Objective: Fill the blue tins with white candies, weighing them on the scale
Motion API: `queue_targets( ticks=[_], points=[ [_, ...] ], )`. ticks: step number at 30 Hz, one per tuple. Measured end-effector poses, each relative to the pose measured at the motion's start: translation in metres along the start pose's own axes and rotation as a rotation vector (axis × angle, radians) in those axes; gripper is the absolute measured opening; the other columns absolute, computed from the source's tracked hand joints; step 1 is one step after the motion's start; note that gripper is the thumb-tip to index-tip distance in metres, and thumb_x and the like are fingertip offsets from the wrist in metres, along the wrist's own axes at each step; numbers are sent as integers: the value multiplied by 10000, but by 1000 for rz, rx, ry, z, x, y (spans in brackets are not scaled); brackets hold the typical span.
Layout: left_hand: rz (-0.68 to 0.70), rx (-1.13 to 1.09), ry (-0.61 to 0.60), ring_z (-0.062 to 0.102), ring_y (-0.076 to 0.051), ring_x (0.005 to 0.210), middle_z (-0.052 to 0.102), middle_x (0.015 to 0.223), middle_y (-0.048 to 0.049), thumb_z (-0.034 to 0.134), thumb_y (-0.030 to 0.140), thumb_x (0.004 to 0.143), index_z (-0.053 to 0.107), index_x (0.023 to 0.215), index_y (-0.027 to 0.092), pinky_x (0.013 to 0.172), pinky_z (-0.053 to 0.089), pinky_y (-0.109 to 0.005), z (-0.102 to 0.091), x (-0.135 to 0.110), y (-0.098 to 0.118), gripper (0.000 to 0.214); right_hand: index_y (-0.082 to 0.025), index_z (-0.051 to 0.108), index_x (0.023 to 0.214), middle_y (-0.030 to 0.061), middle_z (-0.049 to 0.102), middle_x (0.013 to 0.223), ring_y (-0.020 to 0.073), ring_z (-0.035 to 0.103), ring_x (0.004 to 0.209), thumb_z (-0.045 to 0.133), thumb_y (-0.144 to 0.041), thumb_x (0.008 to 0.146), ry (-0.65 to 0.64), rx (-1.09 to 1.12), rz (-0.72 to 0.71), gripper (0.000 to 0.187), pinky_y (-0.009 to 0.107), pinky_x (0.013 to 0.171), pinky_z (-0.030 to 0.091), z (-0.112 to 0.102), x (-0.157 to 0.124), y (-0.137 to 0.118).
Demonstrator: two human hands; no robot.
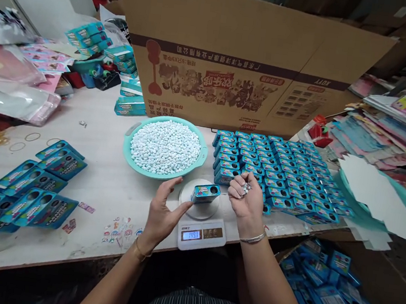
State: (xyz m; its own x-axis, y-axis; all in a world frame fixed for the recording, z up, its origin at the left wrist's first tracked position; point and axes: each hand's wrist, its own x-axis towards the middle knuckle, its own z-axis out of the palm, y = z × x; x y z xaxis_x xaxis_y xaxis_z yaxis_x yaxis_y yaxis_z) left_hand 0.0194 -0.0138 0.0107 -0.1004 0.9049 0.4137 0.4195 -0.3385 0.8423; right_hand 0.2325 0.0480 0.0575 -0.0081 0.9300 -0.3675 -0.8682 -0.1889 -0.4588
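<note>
A small blue candy box (206, 194) with a dark round hole in its top stands on the round pan of a white digital scale (202, 239), whose lit display shows digits. My left hand (163, 207) is beside the box's left side, thumb and fingers spread apart with nothing between them. To the right of the scale, my right hand (246, 202) is curled around several small white candies (246, 188). Behind the scale sits a turquoise basin (127, 148) heaped with similar white candies.
Rows of blue boxes (282, 175) stand at right; more boxes (41, 185) stand at left. A large cardboard carton (219, 29) rises behind the basin. Below the table's right edge, many blue boxes (334, 294) fill a carton. Rubber bands (33, 137) and stickers (121, 231) lie on the table.
</note>
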Motion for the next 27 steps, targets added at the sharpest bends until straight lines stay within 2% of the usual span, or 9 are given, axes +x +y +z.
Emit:
queue_targets(
  ticks=[4,8,11,14,18,22,24,27],
  points=[
    [112,47,-121,551,-264,1223,591,1302,-109,748,367,804,494,1354,238,1055,456,-458,18,13,-3,620,-192,478,691,-98,335,506,36,252,335,497,-344,979,32,-24,-33,326,153,297,224,10,3,7],
    [151,92,-223,541,-276,1206,588,1283,-123,794,320,754,480,1367,214,1043,456,-458,37,23,-4,697,-189,490,673,-97,334,510,36,248,356,563,-377,943,32,-78,-83,336,154,320,233,16,8,16],
    [155,130,-292,569,-282,1143,622,1224,-112,818,301,718,529,1313,214,987,483,-448,51,30,-4,667,-186,498,657,-92,339,516,41,286,395,611,-391,908,38,-120,-144,344,158,363,279,18,12,24],
    [147,165,-339,607,-275,1041,672,1101,-85,824,305,707,603,1203,217,898,506,-424,62,35,-6,550,-184,513,652,-84,350,524,49,321,432,652,-411,872,44,-174,-229,345,165,400,315,18,15,31],
    [145,179,-339,623,-247,930,697,968,-55,788,284,747,665,1087,221,828,499,-387,68,38,-7,367,-189,517,655,-86,345,520,52,314,437,683,-437,836,47,-235,-291,349,166,404,314,18,17,38],
    [138,183,-316,626,-229,896,698,930,-42,772,270,761,688,1048,233,810,497,-368,70,38,-6,301,-191,504,668,-100,325,509,43,263,398,674,-422,843,40,-202,-248,335,157,350,240,20,20,38],
    [138,182,-317,631,-232,905,698,942,-45,779,300,756,686,1058,235,819,507,-377,69,37,-6,323,-199,473,660,-107,307,497,42,241,373,650,-408,866,30,-158,-185,343,159,328,216,19,20,31],
    [137,156,-285,627,-258,1007,682,1083,-82,797,376,735,633,1189,223,889,517,-419,61,35,-8,506,-206,434,648,-110,277,472,48,224,348,557,-344,934,13,-67,-110,340,158,313,213,14,17,12]
  ],
)
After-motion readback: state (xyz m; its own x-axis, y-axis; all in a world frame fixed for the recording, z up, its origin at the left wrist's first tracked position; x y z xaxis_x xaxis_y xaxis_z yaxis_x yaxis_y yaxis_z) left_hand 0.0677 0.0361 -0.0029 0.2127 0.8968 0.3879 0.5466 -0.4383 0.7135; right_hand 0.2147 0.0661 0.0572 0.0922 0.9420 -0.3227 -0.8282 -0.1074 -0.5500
